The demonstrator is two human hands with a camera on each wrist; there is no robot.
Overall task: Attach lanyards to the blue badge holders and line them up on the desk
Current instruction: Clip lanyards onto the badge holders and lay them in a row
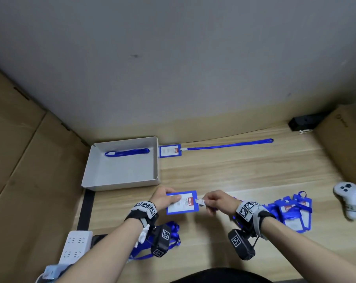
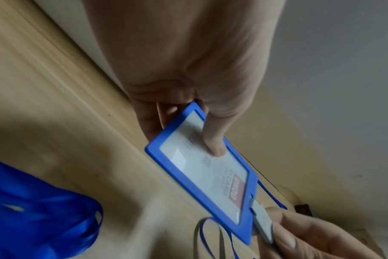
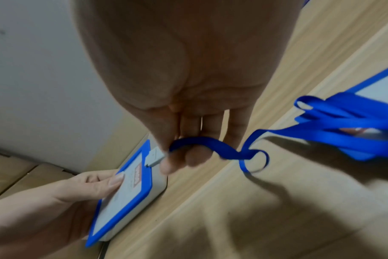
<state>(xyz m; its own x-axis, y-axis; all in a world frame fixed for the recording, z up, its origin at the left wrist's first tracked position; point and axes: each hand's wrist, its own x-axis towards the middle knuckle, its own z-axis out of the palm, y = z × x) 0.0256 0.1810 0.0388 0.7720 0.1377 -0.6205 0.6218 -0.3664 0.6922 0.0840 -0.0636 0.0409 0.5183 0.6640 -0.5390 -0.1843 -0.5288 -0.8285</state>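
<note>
My left hand (image 1: pixel 164 198) pinches a blue badge holder (image 1: pixel 182 202) above the desk, thumb on its clear face (image 2: pixel 213 140). My right hand (image 1: pixel 213 202) pinches the white clip (image 1: pixel 200 201) of a blue lanyard (image 3: pixel 230 150) against the holder's slot edge (image 3: pixel 154 157). The strap trails right towards a pile of badge holders (image 1: pixel 293 211). One finished badge with its lanyard (image 1: pixel 224 146) lies stretched out at the back of the desk. More loose lanyards (image 1: pixel 173 235) lie under my left wrist.
A shallow grey box (image 1: pixel 103 178) at the left holds one lanyard (image 1: pixel 127 152). A white controller (image 1: pixel 347 201) lies at the right, a cardboard box (image 1: pixel 344 139) behind it, a power strip (image 1: pixel 75 250) at the near left. Cardboard panels border the desk's left side.
</note>
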